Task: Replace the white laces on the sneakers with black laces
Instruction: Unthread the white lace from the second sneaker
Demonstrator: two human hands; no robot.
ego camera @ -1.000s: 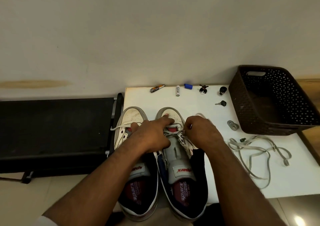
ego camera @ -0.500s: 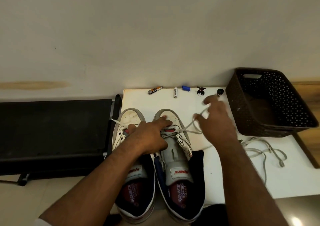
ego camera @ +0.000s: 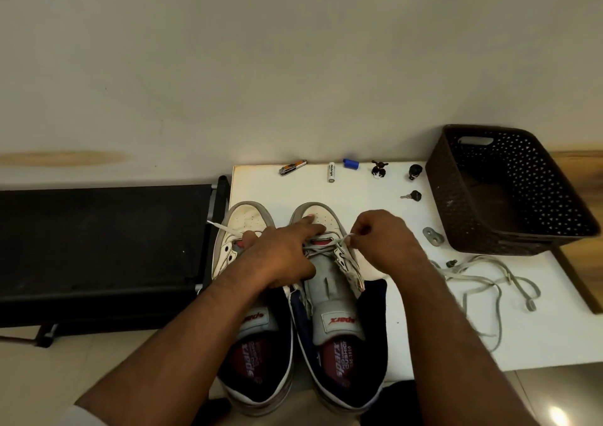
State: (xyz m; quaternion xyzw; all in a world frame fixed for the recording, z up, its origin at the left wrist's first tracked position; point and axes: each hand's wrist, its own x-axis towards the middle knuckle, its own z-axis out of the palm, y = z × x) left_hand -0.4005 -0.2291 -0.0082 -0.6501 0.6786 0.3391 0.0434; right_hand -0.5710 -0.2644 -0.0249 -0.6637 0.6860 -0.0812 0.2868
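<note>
The right hand (ego camera: 385,239) has drawn back from its outstretched reach toward the table's far side and now sits beside the right sneaker (ego camera: 329,282), fingers pinching the white lace (ego camera: 342,240) end at the lowest eyelets. The left hand (ego camera: 280,252) remains flat, fingers extended, pressing that sneaker's toe. A removed lace (ego camera: 483,282) lies loose on the white table (ego camera: 375,194).

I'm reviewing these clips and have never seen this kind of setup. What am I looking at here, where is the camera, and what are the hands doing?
No machine here: a person wears a camera on the head, looking down at their own hands. Two sneakers stand side by side on a white table. The left hand presses down on the right sneaker, while the right hand pinches its white lace near the toe. A loose lace lies to the right, beside a dark basket. Small odds and ends, including a battery and a key, sit along the far edge.
</note>
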